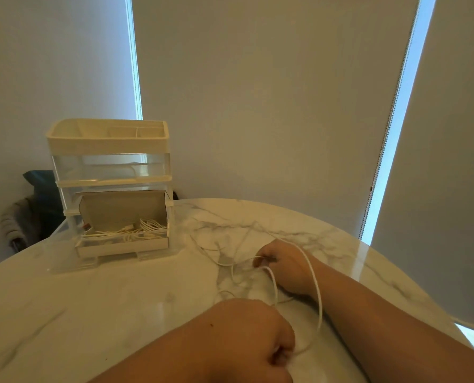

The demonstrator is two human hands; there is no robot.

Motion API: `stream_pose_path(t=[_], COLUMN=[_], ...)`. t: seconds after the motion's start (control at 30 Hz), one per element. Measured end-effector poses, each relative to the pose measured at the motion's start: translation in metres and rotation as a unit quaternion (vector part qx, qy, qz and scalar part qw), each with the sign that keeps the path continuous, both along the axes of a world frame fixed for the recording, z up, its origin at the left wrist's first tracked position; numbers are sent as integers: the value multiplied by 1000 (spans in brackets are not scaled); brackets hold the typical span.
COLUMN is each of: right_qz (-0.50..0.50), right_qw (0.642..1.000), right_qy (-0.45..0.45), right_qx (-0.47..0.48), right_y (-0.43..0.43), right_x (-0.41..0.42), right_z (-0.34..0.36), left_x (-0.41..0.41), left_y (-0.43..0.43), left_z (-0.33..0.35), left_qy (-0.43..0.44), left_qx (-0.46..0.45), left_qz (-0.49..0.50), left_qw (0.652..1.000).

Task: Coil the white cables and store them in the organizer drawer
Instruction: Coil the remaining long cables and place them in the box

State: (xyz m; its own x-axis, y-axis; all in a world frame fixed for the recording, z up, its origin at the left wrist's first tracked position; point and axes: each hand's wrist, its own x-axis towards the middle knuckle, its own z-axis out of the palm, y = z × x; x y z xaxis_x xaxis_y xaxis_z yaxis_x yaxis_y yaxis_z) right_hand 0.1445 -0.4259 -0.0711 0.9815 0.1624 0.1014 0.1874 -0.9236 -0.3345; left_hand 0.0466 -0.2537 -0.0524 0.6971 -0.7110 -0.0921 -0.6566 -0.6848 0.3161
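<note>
A thin white cable [314, 283] runs loosely over the marble table, looping over my right wrist and down to my left hand. My left hand [246, 333] is a closed fist near the bottom centre, pinching one stretch of the cable. My right hand [284, 262] lies further out, fingers closed on another stretch of the same cable. A cream and clear plastic organizer [111, 186] stands at the left. Its bottom drawer [122, 243] is pulled open and holds coiled white cables [136, 230].
The round marble table [92, 313] curves away at the right and far edges. Loose cable strands [216, 244] lie between the organizer and my right hand. A dark chair with cloth [28, 214] sits behind the organizer. Window blinds hang behind.
</note>
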Motion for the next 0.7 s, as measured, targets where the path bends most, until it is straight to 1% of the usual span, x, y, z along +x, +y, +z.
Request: stream_pose_path(t=[0.03, 0.07, 0.13, 0.17, 0.2, 0.27, 0.33, 0.4, 0.47, 0.57, 0.6, 0.63, 0.7], right_qz=[-6, -21, -64, -80, -92, -110, -121, -134, -137, -126, -131, -143, -182], right_qw=[1000, 999, 995, 994, 993, 992, 990, 989, 989, 990, 989, 988, 983], right_qy=[-7, -6, 10, 20, 25, 28, 40, 48, 41, 15, 6, 3, -15], right_qx=[12, 43, 77, 75, 67, 51, 60, 47, 24, -53, -63, -63, -3], right_y=[-2, -5, -13, -18, -23, -28, -30, -29, -28, -27, -29, -31, -34], right_x=[3, 5, 3, 2, 1, -1, -2, -4, -6, -6, -5, -4, -1], right_z=[0, 2, 9, 11, 12, 14, 16, 19, 21, 20, 19, 18, 18], left_x=[-3, -2, 14, 20, 28, 42, 57, 63, 66, 63, 63, 62, 57], left_y=[10, 18, 24, 26, 29, 40, 49, 53, 53, 52, 53, 54, 54], left_z=[5, 7, -1, -3, -8, -13, -18, -23, -23, -22, -21, -20, -18], left_qy=[-17, -36, -105, -135, -144, -143, -130, -123, -135, -150, -163, -178, -196], left_qx=[-17, -48, -117, -144, -164, -151, -102, -115, -164, -241, -266, -289, -331], left_qz=[-22, -18, 35, 77, 130, 247, 295, 302, 304, 298, 288, 272, 225], left_qw=[999, 998, 987, 977, 967, 946, 941, 938, 929, 912, 905, 900, 895])
